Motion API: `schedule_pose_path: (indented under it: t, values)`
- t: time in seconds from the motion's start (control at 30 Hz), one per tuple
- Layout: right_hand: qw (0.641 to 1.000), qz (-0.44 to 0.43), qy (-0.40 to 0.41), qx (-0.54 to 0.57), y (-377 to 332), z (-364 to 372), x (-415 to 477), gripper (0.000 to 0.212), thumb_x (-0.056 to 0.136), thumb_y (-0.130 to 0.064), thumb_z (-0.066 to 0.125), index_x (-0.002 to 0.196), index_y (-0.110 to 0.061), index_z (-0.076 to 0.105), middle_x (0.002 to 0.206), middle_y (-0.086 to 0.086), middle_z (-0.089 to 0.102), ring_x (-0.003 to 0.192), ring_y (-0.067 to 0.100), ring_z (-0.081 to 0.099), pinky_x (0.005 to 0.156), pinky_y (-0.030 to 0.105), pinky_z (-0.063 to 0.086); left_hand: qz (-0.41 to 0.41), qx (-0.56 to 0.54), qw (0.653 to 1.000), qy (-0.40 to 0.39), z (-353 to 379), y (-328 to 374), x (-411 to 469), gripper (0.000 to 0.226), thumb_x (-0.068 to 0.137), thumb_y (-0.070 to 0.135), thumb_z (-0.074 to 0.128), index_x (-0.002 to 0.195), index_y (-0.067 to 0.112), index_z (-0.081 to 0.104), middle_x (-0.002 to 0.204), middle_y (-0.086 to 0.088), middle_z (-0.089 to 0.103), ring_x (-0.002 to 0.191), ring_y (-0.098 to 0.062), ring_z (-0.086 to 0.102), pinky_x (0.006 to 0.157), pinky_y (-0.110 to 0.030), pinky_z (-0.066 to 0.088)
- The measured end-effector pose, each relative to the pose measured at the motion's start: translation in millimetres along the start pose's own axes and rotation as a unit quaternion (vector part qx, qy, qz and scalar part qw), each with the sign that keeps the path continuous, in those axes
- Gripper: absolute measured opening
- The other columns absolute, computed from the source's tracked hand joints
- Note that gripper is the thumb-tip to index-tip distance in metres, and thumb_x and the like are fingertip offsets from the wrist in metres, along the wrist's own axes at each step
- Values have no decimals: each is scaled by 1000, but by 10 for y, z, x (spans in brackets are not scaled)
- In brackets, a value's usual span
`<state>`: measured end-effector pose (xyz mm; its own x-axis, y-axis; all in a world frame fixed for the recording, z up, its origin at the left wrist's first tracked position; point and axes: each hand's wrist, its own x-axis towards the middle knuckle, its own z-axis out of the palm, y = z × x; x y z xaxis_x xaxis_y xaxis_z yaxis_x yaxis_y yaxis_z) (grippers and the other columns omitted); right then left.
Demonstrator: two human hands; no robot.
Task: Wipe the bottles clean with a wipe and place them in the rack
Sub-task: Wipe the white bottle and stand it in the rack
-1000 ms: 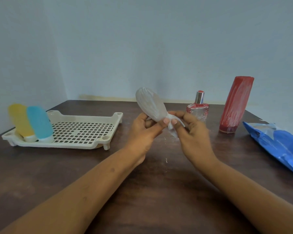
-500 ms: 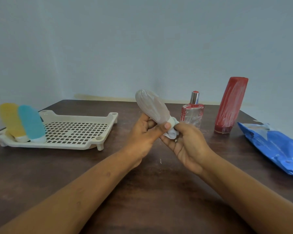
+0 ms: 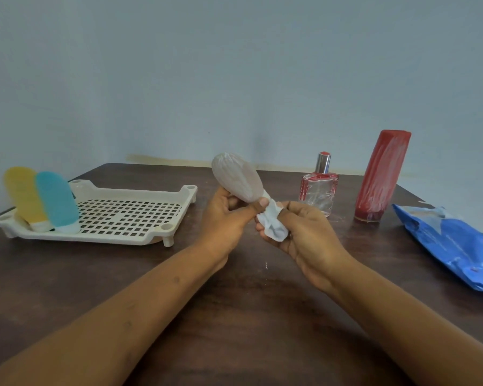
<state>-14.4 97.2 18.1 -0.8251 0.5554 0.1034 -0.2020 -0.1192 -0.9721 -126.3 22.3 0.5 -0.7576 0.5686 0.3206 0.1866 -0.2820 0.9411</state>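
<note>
Dark wooden table [image 3: 248, 316] is stretching out under a pale blue-grey wall [image 3: 234, 79]. Above its middle the left hand [image 3: 223, 218] is gripping a pale grey squeeze bottle [image 3: 236, 176] by its narrow lower end, thumb and fingers curling round it, the rounded top tilting toward eleven o'clock. The right hand [image 3: 304, 232], at three o'clock of the left, is pinching a crumpled white wipe [image 3: 272, 225] between thumb and fingers, and the wipe is touching the bottle's cap end beside the left thumb. Toward nine o'clock from the hands a cream slotted rack [image 3: 95, 238] is sitting on the table. A yellow bottle [image 3: 21, 192] and a teal bottle [image 3: 55, 199] are standing cap-down at its left end, leaning toward eleven o'clock, the teal one just beside the yellow. Toward two o'clock from the hands a clear glass bottle [image 3: 318, 190] with a silver cap is standing upright. Beyond it, a tall red bottle [image 3: 382, 174] streaked with white is leaning slightly. At three o'clock a blue wipe pack [image 3: 452, 243] is lying near the table's edge.
</note>
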Motion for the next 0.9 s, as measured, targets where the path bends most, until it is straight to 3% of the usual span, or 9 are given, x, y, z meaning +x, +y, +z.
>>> schedule_pose_path:
  t: [0.2,0.4,0.53,0.63,0.73,0.9]
  values:
    - [978,-104,143,-109,19,-172,155,12,93,-18,56,94,-12,66,92,5,69,88,19,65,82,36,55,-9,36,999,-16,40,-13,-54,47,77,18,79,120,17,60,104,1,74,99,-8,69,87,-23,54]
    - [979,-105,88,-152,111,-156,152,9,85,-20,67,92,-14,70,90,2,71,90,19,67,82,40,56,-17,79,997,-14,1,16,-51,40,75,28,79,111,18,65,97,3,75,90,-7,71,79,-25,56]
    - [969,-122,78,-198,77,-229,156,14,80,-24,72,88,-13,71,84,0,72,84,17,67,67,24,55,-43,115,992,-24,-30,14,-46,41,75,33,80,110,19,64,96,3,74,89,-9,69,73,-22,53]
    - [923,-169,120,-325,51,-283,163,16,82,-25,70,97,-20,69,88,-7,68,83,10,64,65,17,52,-67,167,982,-55,-32,-14,-43,46,74,35,81,113,19,63,103,4,71,96,-9,66,80,-21,51]
    - [893,-194,126,-385,39,-294,166,22,82,-23,70,103,-23,65,94,-5,65,85,11,61,65,14,49,-89,200,972,-89,-36,-53,-41,51,74,33,81,118,20,59,108,4,69,100,-8,63,81,-20,49]
    - [847,-215,103,-475,76,-262,182,13,84,-23,68,96,-18,70,89,-14,60,78,-4,53,62,1,37,-90,214,965,-126,-42,-73,-35,49,73,27,83,117,16,64,101,3,73,90,-6,68,70,-13,49]
